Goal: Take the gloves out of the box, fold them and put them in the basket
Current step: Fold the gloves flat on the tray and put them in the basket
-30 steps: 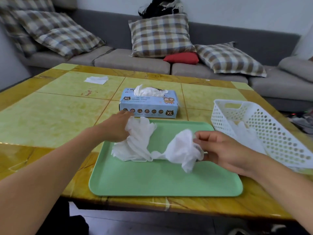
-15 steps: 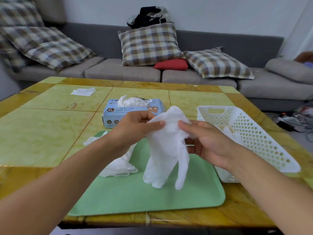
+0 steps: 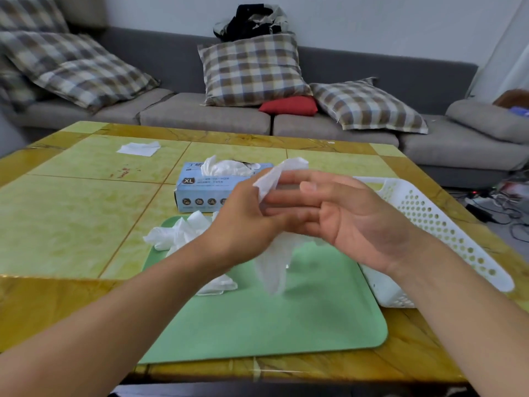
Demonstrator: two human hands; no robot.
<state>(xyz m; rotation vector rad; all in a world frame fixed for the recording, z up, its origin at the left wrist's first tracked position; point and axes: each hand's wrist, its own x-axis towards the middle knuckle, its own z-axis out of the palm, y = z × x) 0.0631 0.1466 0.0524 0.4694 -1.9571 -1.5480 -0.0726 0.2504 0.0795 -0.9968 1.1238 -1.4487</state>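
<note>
Both hands are up over the green tray [image 3: 257, 325], which I'll use as the reference for everything. The left hand [image 3: 243, 222] has its fingers curled round a white glove [image 3: 274, 267], gripping it at mid-length, so one end sticks up above the fingers and the rest dangles down toward the tray without quite lying flat on it. The right hand [image 3: 352, 216] is laid flat against that same glove with fingers straight, pressing more than grabbing, palm turned toward the camera. On the tray's far left corner there's a crumpled pile of loose gloves [image 3: 183, 233], partly spilling over the tray's edge onto the surface [image 3: 71, 224] and partly hidden behind the left forearm. Just past the tray's far edge sits the blue glove box [image 3: 200, 193], marked XL on the front, with a tuft of white gloves [image 3: 226, 167] poking out of the slot on top, so it's clearly got some in it. Right up against the tray's right edge is the white perforated basket [image 3: 435, 224]; the right wrist and hand cover most of its inside, so I can't tell what's in it from here. Further back from the tray, toward the far left of the surface, there's a flat white sheet [image 3: 138, 148] lying on its own. Behind the whole thing is a grey sofa [image 3: 200, 116] with checked cushions [image 3: 252, 70] and one red cushion [image 3: 289, 105].
</note>
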